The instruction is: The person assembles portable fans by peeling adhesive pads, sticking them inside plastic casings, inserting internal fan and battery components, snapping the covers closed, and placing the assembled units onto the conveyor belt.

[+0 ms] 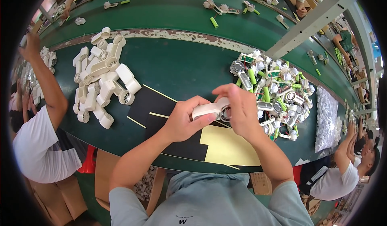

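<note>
Pale blue-grey cloth of the wearer's T-shirt (pixel 201 204) fills the lower edge, and two bare forearms reach up from its sleeves to the grip. Fingers and thumb of the left hand (pixel 183 119) close around a white plastic housing with a long rounded body and a ring-shaped end (pixel 204 111), holding it above the bench (pixel 169 60). Alongside the ring end, the right hand (pixel 244 113) has its fingers extended; whether they press on the housing I cannot tell. Beneath lie a flat black sheet with pale yellow strips (pixel 183 149) and a pale yellow panel (pixel 229 151). To the left sits a heap of cream-white plastic housings (pixel 100 74); to the right, a dense pile of white-and-grey assemblies with bright green cylinders (pixel 278 97), beside a stack of translucent plastic bags (pixel 325 121). Farther off runs a long green belt (pixel 169 16) carrying scattered assemblies. White-shirted people sit at either side.
</note>
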Motion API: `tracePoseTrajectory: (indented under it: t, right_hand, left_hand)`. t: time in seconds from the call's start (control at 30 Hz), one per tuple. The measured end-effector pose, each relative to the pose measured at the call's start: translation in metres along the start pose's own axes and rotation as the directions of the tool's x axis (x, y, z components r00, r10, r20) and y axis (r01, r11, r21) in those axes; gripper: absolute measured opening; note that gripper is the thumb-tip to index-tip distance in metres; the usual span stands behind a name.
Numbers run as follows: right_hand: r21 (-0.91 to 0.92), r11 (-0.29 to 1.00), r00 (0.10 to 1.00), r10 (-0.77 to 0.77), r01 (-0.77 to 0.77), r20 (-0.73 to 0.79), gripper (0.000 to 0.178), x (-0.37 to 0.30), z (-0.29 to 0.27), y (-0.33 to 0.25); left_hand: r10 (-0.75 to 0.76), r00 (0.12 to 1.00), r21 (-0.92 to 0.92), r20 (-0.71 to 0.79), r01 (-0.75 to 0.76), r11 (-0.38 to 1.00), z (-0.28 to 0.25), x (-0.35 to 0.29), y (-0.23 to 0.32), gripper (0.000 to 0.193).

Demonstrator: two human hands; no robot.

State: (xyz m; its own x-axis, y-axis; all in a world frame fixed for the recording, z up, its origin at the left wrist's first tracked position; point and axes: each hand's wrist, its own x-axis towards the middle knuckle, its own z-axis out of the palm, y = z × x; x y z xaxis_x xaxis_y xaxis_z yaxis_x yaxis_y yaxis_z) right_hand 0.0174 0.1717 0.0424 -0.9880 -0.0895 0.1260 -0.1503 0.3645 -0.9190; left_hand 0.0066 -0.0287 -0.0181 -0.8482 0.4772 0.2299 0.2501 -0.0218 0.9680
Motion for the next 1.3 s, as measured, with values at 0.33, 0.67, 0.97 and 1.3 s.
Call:
tracePoseTrajectory:
  t: [0.33,0.67,0.97,1.3]
  right_hand:
    - [-0.14,0.705,0.718,-0.692,0.695,0.081,0.028,-0.021,-0.009,0.017]
    - [-0.172,0.805,0.797,-0.59,0.568,-0.132,0.033,-0.019,-0.002,0.003]
    - [-0.159,0.798,0.781,-0.602,0.581,-0.168,0.032,-0.014,0.001,0.007]
    - [-0.17,0.759,0.74,-0.651,0.628,-0.17,0.034,-0.009,0.003,0.003]
  left_hand:
    - [-0.324,0.823,-0.533,0.466,0.553,0.64,-0.001,-0.004,0.01,0.047]
    - [0.562,0.827,0.454,0.018,-0.508,0.732,0.017,-0.007,0.007,0.057]
    - [0.587,0.81,0.474,0.017,-0.523,0.708,0.014,-0.009,0.007,0.058]
    - [0.604,0.797,0.463,-0.027,-0.525,0.714,0.014,-0.009,0.008,0.056]
